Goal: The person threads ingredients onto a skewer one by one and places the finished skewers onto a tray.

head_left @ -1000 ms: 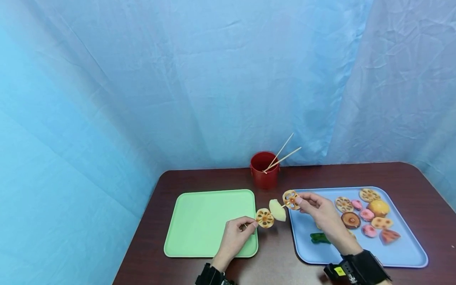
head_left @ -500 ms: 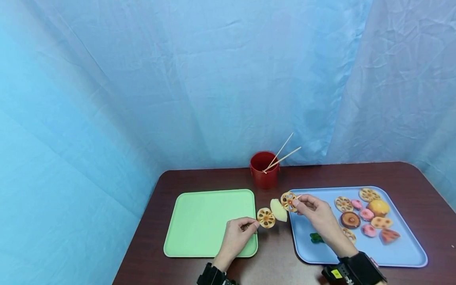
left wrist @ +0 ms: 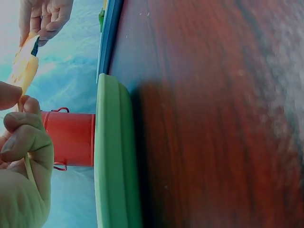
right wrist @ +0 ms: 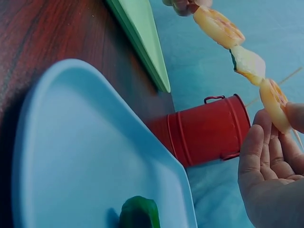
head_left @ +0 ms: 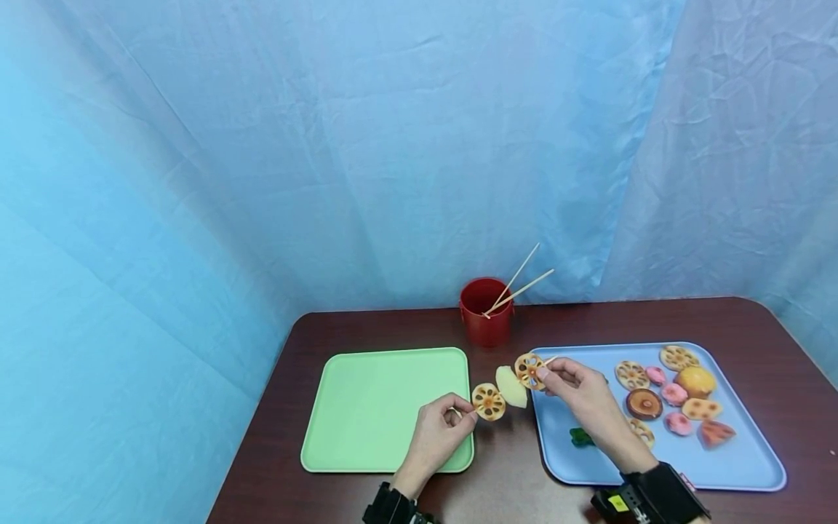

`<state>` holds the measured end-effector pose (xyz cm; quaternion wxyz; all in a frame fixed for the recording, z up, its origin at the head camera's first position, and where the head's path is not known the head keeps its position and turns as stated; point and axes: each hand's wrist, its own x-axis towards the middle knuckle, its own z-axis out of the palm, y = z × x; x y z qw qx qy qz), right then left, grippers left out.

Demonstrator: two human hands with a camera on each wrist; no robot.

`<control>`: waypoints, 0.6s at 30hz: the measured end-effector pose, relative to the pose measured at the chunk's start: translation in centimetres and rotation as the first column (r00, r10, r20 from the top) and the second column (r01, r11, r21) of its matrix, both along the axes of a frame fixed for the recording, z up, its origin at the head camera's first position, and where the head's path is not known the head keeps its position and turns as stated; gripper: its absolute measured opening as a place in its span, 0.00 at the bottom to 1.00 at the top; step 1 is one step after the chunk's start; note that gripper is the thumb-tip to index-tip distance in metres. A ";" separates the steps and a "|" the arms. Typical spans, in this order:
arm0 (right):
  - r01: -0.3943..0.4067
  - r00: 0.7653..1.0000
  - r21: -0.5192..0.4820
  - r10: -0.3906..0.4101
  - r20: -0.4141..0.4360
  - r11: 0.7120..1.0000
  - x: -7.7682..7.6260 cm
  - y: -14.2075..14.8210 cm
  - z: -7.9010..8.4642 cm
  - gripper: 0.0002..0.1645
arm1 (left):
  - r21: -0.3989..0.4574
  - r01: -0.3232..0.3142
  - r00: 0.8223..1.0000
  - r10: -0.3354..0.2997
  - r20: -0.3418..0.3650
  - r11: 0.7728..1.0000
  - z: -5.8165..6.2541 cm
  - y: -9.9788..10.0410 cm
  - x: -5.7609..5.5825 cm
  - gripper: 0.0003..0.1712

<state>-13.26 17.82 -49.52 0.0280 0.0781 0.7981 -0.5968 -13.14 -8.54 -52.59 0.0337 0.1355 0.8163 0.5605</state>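
My left hand (head_left: 440, 431) pinches one end of a wooden skewer (left wrist: 29, 168) over the green tray's right edge; the stick runs back under its curled fingers. Threaded on it beside those fingers is a lotus root slice (head_left: 489, 402), followed by a pale wedge-shaped piece (head_left: 511, 386) with a dark green edge. A second lotus root slice (right wrist: 273, 105) sits against that wedge. Thumb and fingers of my right hand (head_left: 583, 397) pinch this second slice, and the stick's tip shows beyond it. The whole skewer is held up between the two trays.
A green tray (head_left: 382, 407) lies at left. On the blue tray (head_left: 740, 466) at right are several lotus root slices, a mushroom (head_left: 644, 405), pink pieces, a yellow piece (head_left: 695, 382) and a green piece (head_left: 580, 437). Behind stands a red bucket (head_left: 486, 331) holding two sticks (head_left: 524, 291).
The right hand has moved slightly left and down, sliding its lotus root slice along the skewer up to the pale wedge. The stick's tip now pokes out past it. The left hand has barely moved.
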 end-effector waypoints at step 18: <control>-0.031 0.999 0.000 0.031 -0.032 1.000 -0.1 0.0 -0.1 0.25 | -0.113 0.006 1.000 -0.009 -0.024 0.994 0.4 -0.4 -0.6 0.03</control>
